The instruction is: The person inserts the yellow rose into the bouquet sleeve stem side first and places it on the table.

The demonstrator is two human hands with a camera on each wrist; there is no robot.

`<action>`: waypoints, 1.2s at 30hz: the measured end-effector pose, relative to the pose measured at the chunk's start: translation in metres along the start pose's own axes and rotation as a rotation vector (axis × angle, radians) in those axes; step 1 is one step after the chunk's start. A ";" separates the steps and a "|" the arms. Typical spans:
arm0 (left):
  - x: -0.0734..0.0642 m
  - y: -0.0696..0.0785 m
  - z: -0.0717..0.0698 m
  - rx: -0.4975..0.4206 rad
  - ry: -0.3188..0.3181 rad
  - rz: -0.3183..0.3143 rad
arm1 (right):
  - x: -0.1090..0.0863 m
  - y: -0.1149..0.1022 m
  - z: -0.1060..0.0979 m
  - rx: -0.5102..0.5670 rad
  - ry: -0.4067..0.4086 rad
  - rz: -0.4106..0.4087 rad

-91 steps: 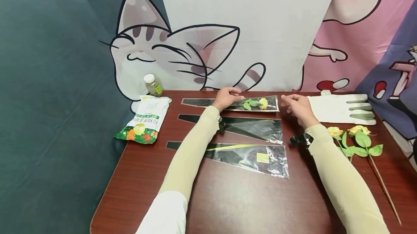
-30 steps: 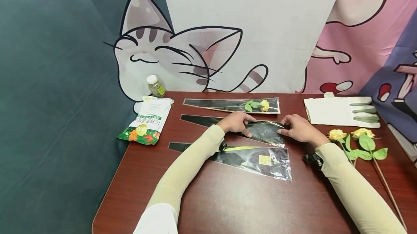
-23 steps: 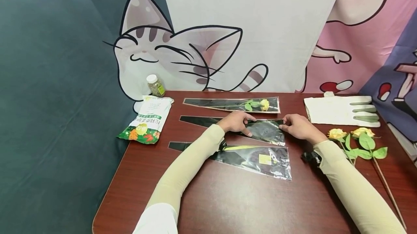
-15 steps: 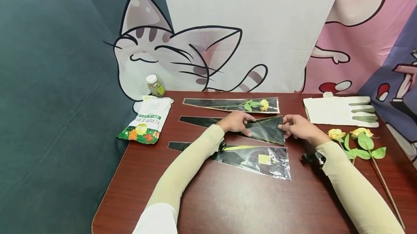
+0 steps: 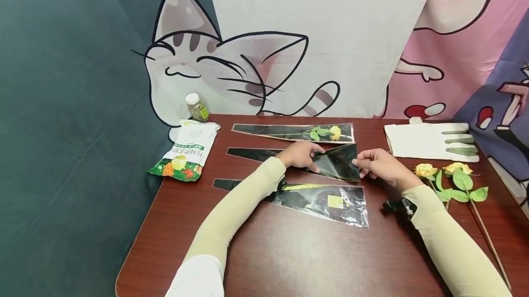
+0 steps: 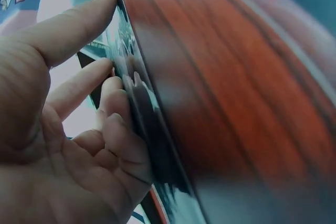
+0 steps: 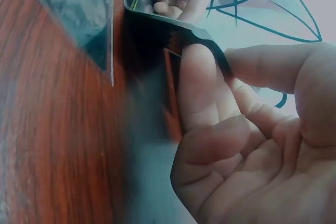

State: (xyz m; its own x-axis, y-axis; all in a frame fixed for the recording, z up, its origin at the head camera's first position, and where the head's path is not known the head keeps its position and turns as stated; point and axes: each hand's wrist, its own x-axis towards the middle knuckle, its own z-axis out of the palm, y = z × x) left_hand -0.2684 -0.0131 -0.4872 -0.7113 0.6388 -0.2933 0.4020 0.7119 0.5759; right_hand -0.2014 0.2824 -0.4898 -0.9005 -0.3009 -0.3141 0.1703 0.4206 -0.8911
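Note:
A tapered clear-and-black flower sleeve [image 5: 340, 161] lies across the table, the middle one of three. My left hand [image 5: 299, 154] rests on it with thumb and forefinger spread, pressing it down; in the left wrist view those fingertips touch the film while the other fingers bend loosely. At its wide end, my right hand [image 5: 378, 164] pinches the edge between thumb and fingers. The right wrist view shows the dark edge of the sleeve [image 7: 152, 27] lifted off the table in that pinch. Behind lies another sleeve [image 5: 272, 130] with a yellow rose [image 5: 334, 132] inside.
Nearer me is a third sleeve [image 5: 316, 200] with a yellow label. Two yellow roses [image 5: 456, 168] on stems and a white glove [image 5: 417, 141] lie to the right. A green-and-white bag [image 5: 188, 152] and a white-capped jar [image 5: 197, 108] stand at the table's left edge.
Both hands have come from the back sleeve to the middle one. My right hand has taken its wide edge and raised it slightly; the left hand has stayed put during the last second.

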 end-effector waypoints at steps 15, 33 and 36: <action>0.016 0.032 0.014 -0.085 0.142 0.114 | -0.001 -0.009 -0.001 0.003 0.098 0.003; 0.039 0.048 0.041 -0.856 0.132 -0.028 | 0.005 0.000 0.004 -0.025 0.108 0.023; 0.042 0.050 0.043 -0.888 0.116 -0.048 | 0.007 0.002 0.004 -0.030 0.107 0.025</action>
State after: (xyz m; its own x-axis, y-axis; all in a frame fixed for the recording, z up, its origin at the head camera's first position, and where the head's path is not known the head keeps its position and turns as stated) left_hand -0.2534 0.0613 -0.5032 -0.7887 0.5468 -0.2811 -0.1900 0.2181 0.9572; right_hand -0.2059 0.2778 -0.4949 -0.9339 -0.1977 -0.2978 0.1823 0.4531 -0.8726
